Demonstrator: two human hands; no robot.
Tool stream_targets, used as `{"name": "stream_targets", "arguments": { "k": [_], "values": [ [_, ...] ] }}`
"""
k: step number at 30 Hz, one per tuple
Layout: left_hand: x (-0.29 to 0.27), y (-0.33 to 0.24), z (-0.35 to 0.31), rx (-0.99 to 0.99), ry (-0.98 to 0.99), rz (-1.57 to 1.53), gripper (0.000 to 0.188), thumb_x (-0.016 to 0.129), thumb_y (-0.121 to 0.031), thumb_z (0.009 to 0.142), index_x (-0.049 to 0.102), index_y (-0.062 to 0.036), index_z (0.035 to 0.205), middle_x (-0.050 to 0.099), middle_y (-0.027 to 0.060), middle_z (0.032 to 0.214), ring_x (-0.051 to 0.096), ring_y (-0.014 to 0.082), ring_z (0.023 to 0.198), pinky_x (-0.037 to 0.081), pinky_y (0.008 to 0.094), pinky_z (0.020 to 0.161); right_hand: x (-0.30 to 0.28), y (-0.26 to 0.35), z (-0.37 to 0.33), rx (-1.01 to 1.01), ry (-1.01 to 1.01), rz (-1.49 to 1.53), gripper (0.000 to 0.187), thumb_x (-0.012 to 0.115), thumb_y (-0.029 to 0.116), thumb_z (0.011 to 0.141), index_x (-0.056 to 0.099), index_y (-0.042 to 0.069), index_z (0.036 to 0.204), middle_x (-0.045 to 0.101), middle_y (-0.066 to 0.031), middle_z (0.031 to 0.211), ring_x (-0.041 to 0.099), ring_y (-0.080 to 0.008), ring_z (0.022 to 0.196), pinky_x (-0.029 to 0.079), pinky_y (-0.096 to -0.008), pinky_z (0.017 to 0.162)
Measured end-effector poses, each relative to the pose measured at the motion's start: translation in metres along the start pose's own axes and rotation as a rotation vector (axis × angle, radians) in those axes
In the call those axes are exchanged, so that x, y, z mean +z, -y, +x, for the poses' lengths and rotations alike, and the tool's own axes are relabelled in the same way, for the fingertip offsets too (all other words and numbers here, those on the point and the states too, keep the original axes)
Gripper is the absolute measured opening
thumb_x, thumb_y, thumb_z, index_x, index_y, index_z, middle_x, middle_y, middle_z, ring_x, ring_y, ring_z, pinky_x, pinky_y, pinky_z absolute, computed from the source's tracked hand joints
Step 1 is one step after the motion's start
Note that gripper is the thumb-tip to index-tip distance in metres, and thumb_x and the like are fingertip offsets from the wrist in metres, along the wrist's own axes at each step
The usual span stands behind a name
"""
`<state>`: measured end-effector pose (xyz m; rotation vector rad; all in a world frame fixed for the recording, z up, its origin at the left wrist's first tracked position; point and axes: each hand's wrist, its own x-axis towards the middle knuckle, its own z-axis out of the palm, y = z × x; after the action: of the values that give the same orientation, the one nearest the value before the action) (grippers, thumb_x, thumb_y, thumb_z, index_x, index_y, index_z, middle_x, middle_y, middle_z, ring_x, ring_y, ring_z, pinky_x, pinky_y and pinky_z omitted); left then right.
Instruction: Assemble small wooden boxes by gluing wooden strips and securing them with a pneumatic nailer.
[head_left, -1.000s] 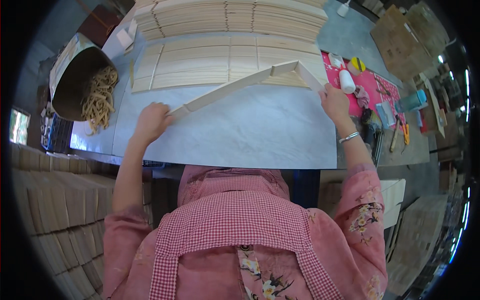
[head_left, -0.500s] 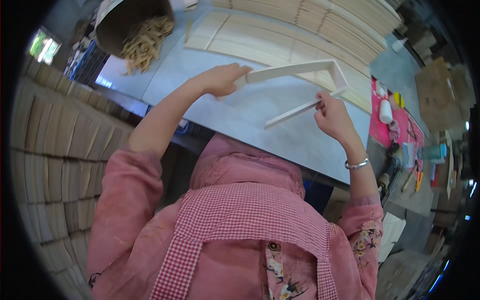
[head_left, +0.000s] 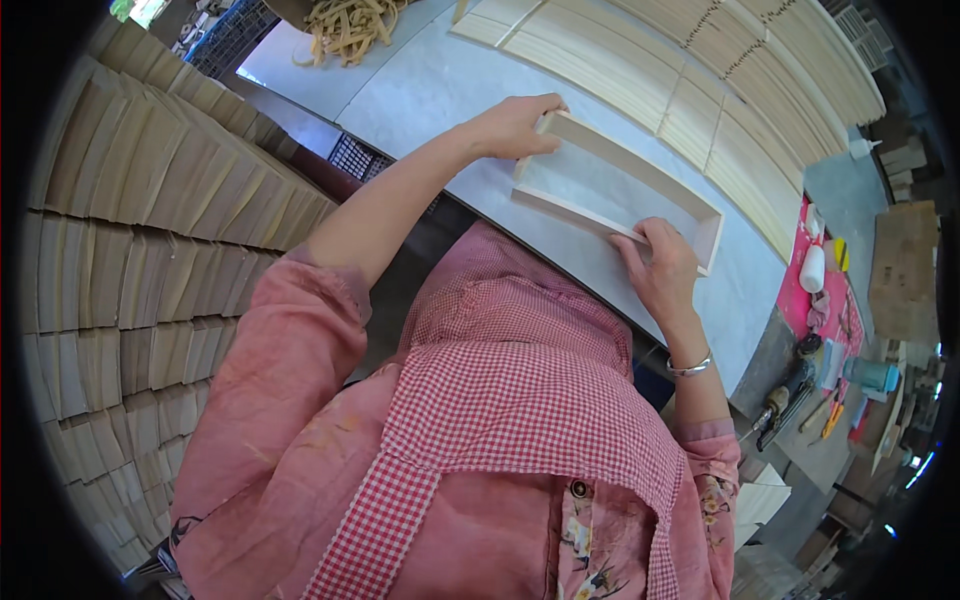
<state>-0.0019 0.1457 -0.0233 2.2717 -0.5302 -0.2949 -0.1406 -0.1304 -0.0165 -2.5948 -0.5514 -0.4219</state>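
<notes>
The frame (head_left: 640,170) is over the table (head_left: 430,95) — slats (head_left: 620,70) behind, heaped strips (head_left: 352,28) left, a bottle (head_left: 812,268) right.

Wd. frame (head_left: 630,163): inside open fr. above, tabletop (head_left: 745,305) showing thru; sides bar low lateral entry. Near-L corner: can't tell if closed.
L hand (head_left: 522,127) blocks L end; R hand (head_left: 663,268) blocks near side, twd. R.
Far side: narrow gap only, then slat bundles (head_left: 600,60) & taller slat stack (head_left: 770,45) wall it off.
L: open surface up to curled-strip pile (head_left: 350,32).
R: wide lane to table edge; beyond, wht. bottle (head_left: 812,270) & dk. tool (head_left: 790,385) obstruct.
Near: thin margin, table edge, then apron (head_left: 540,410) close.
</notes>
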Motion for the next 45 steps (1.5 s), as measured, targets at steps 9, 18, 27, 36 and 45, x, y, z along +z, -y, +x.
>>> {"name": "stream_targets", "arguments": {
  "k": [9, 18, 27, 36, 45],
  "values": [
    [0.003, 0.000, -0.002, -0.001, 0.005, 0.007, 0.051, 0.071, -0.028, 0.089, 0.055, -0.0084, 0.133, 0.069, 0.0178, 0.118, 0.065, 0.0309, 0.095, 0.054, 0.0388, 0.085, 0.008, 0.000, 0.005, 0.017, -0.076, -0.018, 0.024, 0.080, 0.020, 0.084, 0.061, 0.006, 0.089, 0.062, -0.0065, 0.078, 0.058, -0.0233, 0.067, 0.047, -0.0341, 0.063],
    [-0.008, 0.002, -0.040, -0.076, 0.186, -0.345, 0.088, 0.079, -0.015, 0.081, 0.033, -0.0071, 0.156, 0.063, 0.0206, 0.123, 0.063, 0.0281, 0.094, 0.056, 0.0333, 0.081, 0.007, 0.002, 0.005, 0.043, -0.065, -0.063, 0.024, 0.080, 0.020, 0.083, 0.061, 0.007, 0.090, 0.063, -0.0066, 0.078, 0.058, -0.0230, 0.067, 0.047, -0.0334, 0.063],
    [-0.003, 0.019, -0.039, 0.048, 0.140, -0.316, 0.104, 0.083, -0.002, 0.069, 0.028, -0.0021, 0.157, 0.063, 0.0161, 0.102, 0.060, 0.0213, 0.080, 0.054, 0.0300, 0.072, 0.010, 0.025, 0.029, -0.038, 0.008, 0.027, 0.034, 0.074, 0.010, 0.084, 0.065, 0.006, 0.116, 0.064, -0.0106, 0.111, 0.061, -0.0263, 0.092, 0.049, -0.0340, 0.082],
    [0.006, 0.029, -0.039, 0.147, 0.131, -0.429, 0.097, 0.079, 0.000, 0.074, 0.027, -0.0006, 0.156, 0.058, 0.0171, 0.121, 0.060, 0.0207, 0.088, 0.055, 0.0289, 0.073, 0.054, 0.057, 0.074, -0.322, 0.160, 0.180, 0.046, 0.063, -0.002, 0.084, 0.066, 0.007, 0.129, 0.063, -0.0080, 0.109, 0.060, -0.0258, 0.090, 0.050, -0.0333, 0.082],
    [0.021, 0.035, -0.039, 0.363, -0.026, -0.375, 0.096, 0.075, 0.002, 0.074, 0.021, 0.0065, 0.154, 0.052, 0.0264, 0.136, 0.058, 0.0348, 0.107, 0.049, 0.0366, 0.094, 0.047, 0.061, 0.083, -0.272, 0.233, 0.241, 0.040, 0.067, -0.004, 0.082, 0.069, 0.003, 0.122, 0.064, -0.0085, 0.103, 0.060, -0.0247, 0.087, 0.050, -0.0333, 0.079]
  ]
}}
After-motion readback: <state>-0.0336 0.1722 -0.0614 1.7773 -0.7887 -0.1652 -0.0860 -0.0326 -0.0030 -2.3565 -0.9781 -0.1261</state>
